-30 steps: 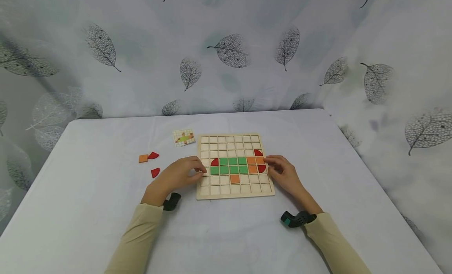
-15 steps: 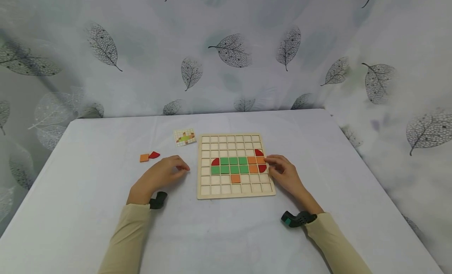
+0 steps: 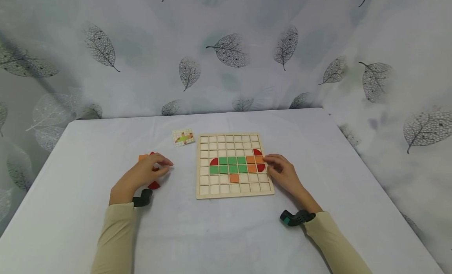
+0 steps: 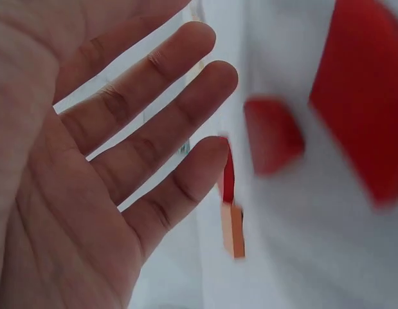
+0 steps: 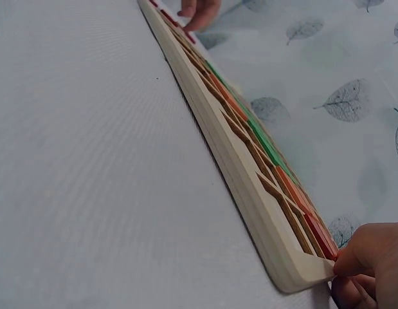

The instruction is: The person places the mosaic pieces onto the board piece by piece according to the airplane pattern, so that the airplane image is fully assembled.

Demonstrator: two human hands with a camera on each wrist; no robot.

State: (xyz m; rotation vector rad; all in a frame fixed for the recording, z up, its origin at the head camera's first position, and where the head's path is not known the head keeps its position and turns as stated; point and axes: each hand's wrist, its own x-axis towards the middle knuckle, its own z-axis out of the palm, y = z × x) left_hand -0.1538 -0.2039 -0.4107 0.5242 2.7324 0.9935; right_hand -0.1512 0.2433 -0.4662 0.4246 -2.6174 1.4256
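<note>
My left hand (image 3: 143, 172) hovers over loose red quarter-round tiles at the left, its fingers relaxed and holding nothing. In the left wrist view, the spread fingers (image 4: 160, 116) are near a red tile (image 4: 272, 136), a larger-looking red tile (image 4: 366, 96) and an orange square tile (image 4: 233, 230). My right hand (image 3: 285, 174) holds the right edge of the wooden grid board (image 3: 234, 195), fingertips close by an orange tile (image 3: 259, 159). In the right wrist view, curled fingers (image 5: 369, 254) grip the board's near corner. Green, orange and red tiles sit in the board's middle rows.
A small pattern card (image 3: 183, 137) lies behind the board's left corner. One red tile (image 3: 154, 185) shows below the left hand, and an orange square (image 3: 143, 157) peeks out behind it. A white cloth covers the table (image 3: 219, 234); a leaf-print curtain (image 3: 141, 62) hangs behind.
My left hand has moved left, away from the board's left edge to over the loose tiles, uncovering a red tile in front. My right hand stays at the board's edge.
</note>
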